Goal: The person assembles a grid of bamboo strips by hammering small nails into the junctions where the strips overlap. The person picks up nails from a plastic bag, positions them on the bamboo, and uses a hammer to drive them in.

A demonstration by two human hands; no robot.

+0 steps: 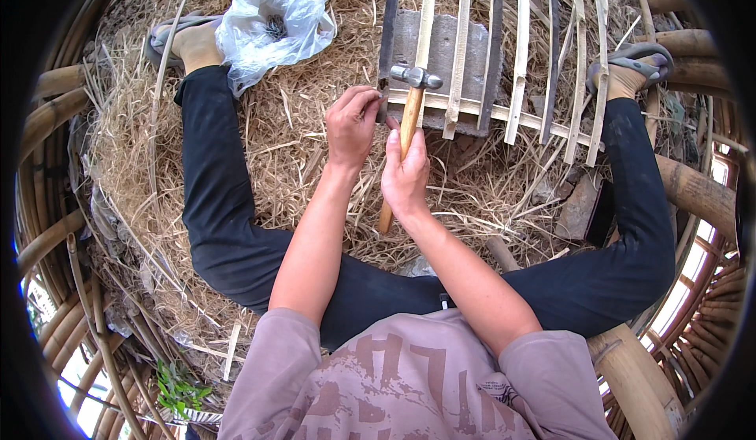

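Observation:
My right hand (405, 176) is wrapped round the wooden handle of a hammer (409, 125), whose metal head points away from me. The hammer lies over the near left corner of a lattice of pale and dark bamboo slats (520, 62). My left hand (352, 125) is closed in a pinch at the near end of the leftmost dark slat (388, 31). Whether a nail is also between those fingertips is too small to tell. A pale crosspiece (496, 112) runs under the near ends of the slats. Beneath the lattice's left part lies a grey concrete block (445, 42).
A clear plastic bag (276, 27) with small dark things inside lies by my left foot. Straw and shavings (299, 204) cover the ground between my outstretched legs. A brick-like block (579, 206) sits near my right knee. Bamboo poles (693, 192) stand along both sides.

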